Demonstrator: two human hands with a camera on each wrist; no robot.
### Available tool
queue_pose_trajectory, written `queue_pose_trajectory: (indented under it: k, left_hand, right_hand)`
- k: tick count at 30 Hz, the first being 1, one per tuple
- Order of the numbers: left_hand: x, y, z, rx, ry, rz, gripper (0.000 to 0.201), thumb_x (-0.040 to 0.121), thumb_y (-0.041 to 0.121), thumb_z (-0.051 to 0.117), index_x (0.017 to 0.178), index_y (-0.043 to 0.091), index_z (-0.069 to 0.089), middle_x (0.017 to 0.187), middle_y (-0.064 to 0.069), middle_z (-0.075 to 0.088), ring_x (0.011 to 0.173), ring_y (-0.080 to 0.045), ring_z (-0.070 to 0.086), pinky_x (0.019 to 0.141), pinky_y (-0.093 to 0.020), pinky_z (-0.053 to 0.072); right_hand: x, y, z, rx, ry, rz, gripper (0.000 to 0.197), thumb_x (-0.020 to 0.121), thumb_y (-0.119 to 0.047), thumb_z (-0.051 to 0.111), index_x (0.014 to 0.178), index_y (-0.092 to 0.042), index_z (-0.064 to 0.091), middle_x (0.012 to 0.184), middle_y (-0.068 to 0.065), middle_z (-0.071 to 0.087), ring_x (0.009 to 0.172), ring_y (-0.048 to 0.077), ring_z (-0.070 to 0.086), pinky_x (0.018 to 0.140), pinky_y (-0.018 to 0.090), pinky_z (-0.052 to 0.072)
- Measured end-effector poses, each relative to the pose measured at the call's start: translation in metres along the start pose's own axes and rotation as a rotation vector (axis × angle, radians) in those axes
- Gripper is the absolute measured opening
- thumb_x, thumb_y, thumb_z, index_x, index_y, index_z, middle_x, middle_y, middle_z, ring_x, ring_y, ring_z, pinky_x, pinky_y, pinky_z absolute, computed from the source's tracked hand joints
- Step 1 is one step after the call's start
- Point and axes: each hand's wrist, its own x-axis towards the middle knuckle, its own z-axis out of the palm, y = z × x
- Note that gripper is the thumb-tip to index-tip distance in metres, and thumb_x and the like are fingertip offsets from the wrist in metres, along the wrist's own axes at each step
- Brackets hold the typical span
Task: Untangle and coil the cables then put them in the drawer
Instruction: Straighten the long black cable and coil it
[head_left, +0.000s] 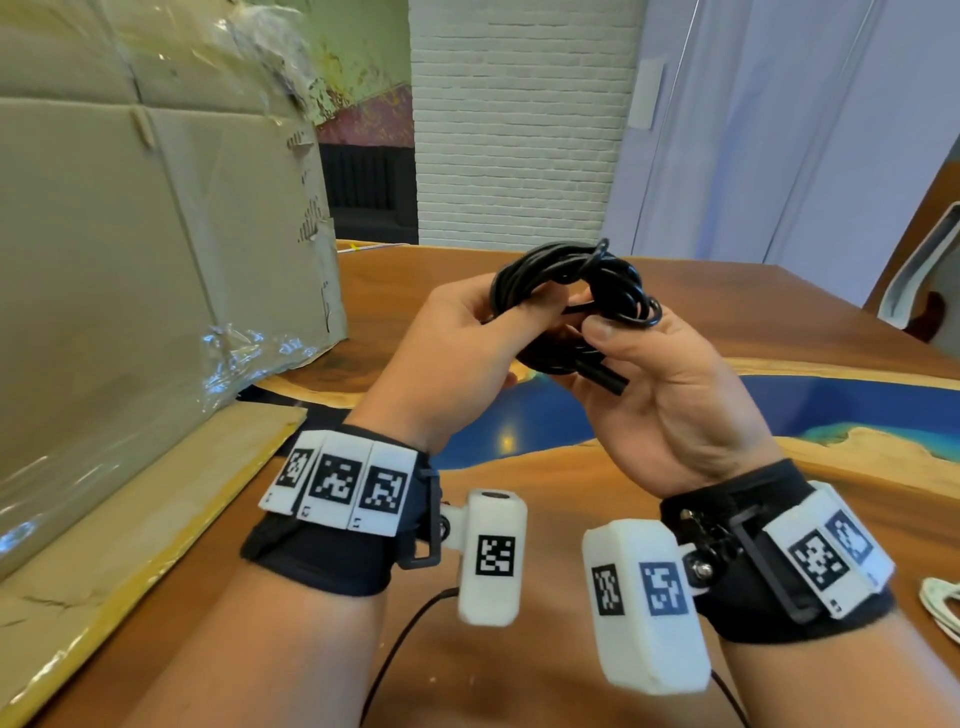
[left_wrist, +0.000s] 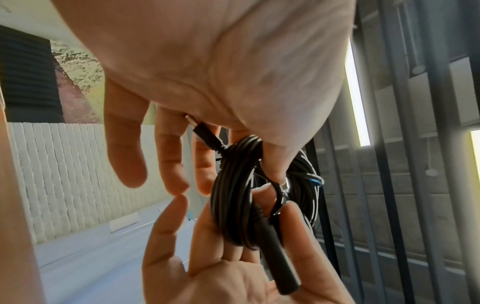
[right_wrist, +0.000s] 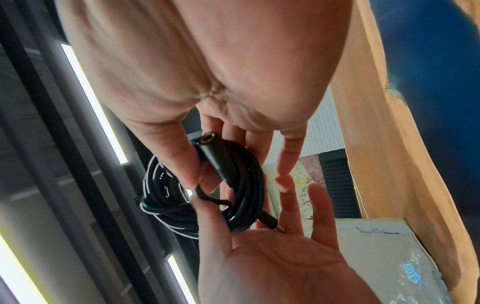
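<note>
A black cable (head_left: 566, 275) wound into a coil hangs in the air between both hands above the table. My left hand (head_left: 457, 343) pinches the coil's left side between thumb and forefinger, its other fingers straight. My right hand (head_left: 654, 374) pinches a strand on the right with its thumb, the coil lying across its fingers. The cable's thick black socket end (left_wrist: 278, 261) sticks out over the right palm (left_wrist: 221, 267). Its slim plug end (right_wrist: 270, 221) points at the left palm (right_wrist: 272, 257). No drawer is in view.
A large cardboard box (head_left: 130, 260) wrapped in clear tape stands at the left, with flat cardboard (head_left: 130, 519) before it. The wooden table (head_left: 779, 322) has a blue resin strip. A chair (head_left: 919, 275) stands at the far right. Another pale coil (head_left: 940, 603) lies at the right edge.
</note>
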Motion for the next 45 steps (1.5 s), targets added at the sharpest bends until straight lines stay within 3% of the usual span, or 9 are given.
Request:
queue_pose_trajectory:
  k: [4, 9, 14, 18, 26, 32, 36, 39, 45]
  left_hand:
    - [0.002, -0.013, 0.001, -0.014, 0.027, -0.110, 0.023, 0.101, 0.036, 0.060, 0.100, 0.020, 0.076, 0.096, -0.003, 0.079, 0.095, -0.026, 0.073, 0.071, -0.037, 0.051]
    - [0.004, -0.028, 0.000, -0.049, 0.093, -0.166, 0.025, 0.102, 0.027, 0.061, 0.083, 0.016, 0.073, 0.068, 0.005, 0.068, 0.063, -0.012, 0.057, 0.054, -0.022, 0.040]
    - [0.006, -0.030, 0.004, 0.127, 0.072, 0.014, 0.050, 0.093, 0.040, 0.064, 0.076, -0.007, 0.062, 0.070, -0.028, 0.058, 0.064, -0.020, 0.046, 0.063, -0.034, 0.036]
    - [0.006, -0.028, 0.004, 0.303, 0.126, 0.073, 0.037, 0.097, 0.037, 0.065, 0.062, 0.023, 0.062, 0.055, 0.002, 0.055, 0.056, -0.012, 0.047, 0.054, -0.030, 0.035]
    - [0.006, -0.019, 0.009, 0.257, 0.075, -0.003, 0.037, 0.102, 0.039, 0.060, 0.088, 0.005, 0.067, 0.074, -0.014, 0.072, 0.066, -0.025, 0.073, 0.064, -0.052, 0.060]
    - [0.009, -0.023, 0.004, 0.286, 0.161, 0.092, 0.028, 0.090, 0.045, 0.071, 0.082, 0.018, 0.073, 0.073, -0.005, 0.071, 0.074, -0.030, 0.066, 0.068, -0.049, 0.056]
    - [0.009, -0.022, 0.001, 0.310, 0.276, 0.164, 0.018, 0.091, 0.033, 0.074, 0.078, 0.022, 0.072, 0.066, 0.003, 0.065, 0.065, -0.022, 0.062, 0.061, -0.042, 0.054]
    - [0.012, -0.022, -0.004, 0.340, 0.367, 0.205, 0.019, 0.091, 0.032, 0.073, 0.075, 0.023, 0.068, 0.062, 0.006, 0.059, 0.063, -0.022, 0.058, 0.059, -0.046, 0.053]
    - [0.010, -0.019, -0.004, 0.355, 0.381, 0.232, 0.014, 0.091, 0.033, 0.074, 0.080, 0.025, 0.072, 0.064, 0.008, 0.061, 0.064, -0.020, 0.058, 0.060, -0.045, 0.052]
  right_hand:
    - [0.002, 0.008, 0.002, 0.031, 0.065, 0.075, 0.040, 0.083, -0.001, 0.062, 0.123, 0.000, 0.057, 0.113, 0.022, 0.063, 0.111, 0.038, 0.061, 0.108, 0.052, 0.045]
    - [0.002, 0.013, 0.007, 0.117, 0.114, 0.133, 0.050, 0.084, -0.006, 0.066, 0.133, -0.004, 0.056, 0.085, 0.004, 0.065, 0.084, 0.019, 0.065, 0.092, 0.041, 0.048]
    - [0.002, 0.008, -0.001, 0.054, 0.099, 0.187, 0.042, 0.081, 0.001, 0.061, 0.123, 0.002, 0.056, 0.079, 0.006, 0.062, 0.081, 0.021, 0.060, 0.086, 0.037, 0.055]
    - [0.003, 0.009, -0.001, -0.155, 0.144, 0.116, 0.051, 0.088, 0.013, 0.062, 0.137, 0.004, 0.049, 0.077, 0.000, 0.068, 0.078, 0.020, 0.068, 0.081, 0.041, 0.057]
    - [0.004, 0.002, -0.004, -0.158, 0.108, 0.112, 0.057, 0.082, 0.001, 0.070, 0.137, 0.000, 0.053, 0.108, 0.021, 0.065, 0.097, 0.037, 0.063, 0.088, 0.052, 0.054]
    - [0.001, 0.004, -0.007, -0.284, 0.112, 0.071, 0.051, 0.085, 0.015, 0.066, 0.131, -0.004, 0.057, 0.073, -0.003, 0.065, 0.078, 0.018, 0.064, 0.079, 0.031, 0.056]
    - [0.004, 0.005, -0.008, -0.529, 0.218, 0.006, 0.044, 0.080, -0.001, 0.082, 0.118, -0.016, 0.066, 0.082, 0.011, 0.064, 0.082, 0.016, 0.064, 0.079, 0.030, 0.056]
    - [0.003, 0.001, -0.012, -0.620, 0.313, 0.011, 0.035, 0.081, -0.019, 0.085, 0.111, -0.019, 0.068, 0.068, 0.011, 0.057, 0.063, 0.014, 0.056, 0.063, 0.030, 0.049]
    - [0.002, -0.002, -0.004, -0.613, 0.313, 0.009, 0.033, 0.090, -0.009, 0.075, 0.118, -0.018, 0.061, 0.069, 0.007, 0.074, 0.055, 0.019, 0.064, 0.054, 0.033, 0.053]
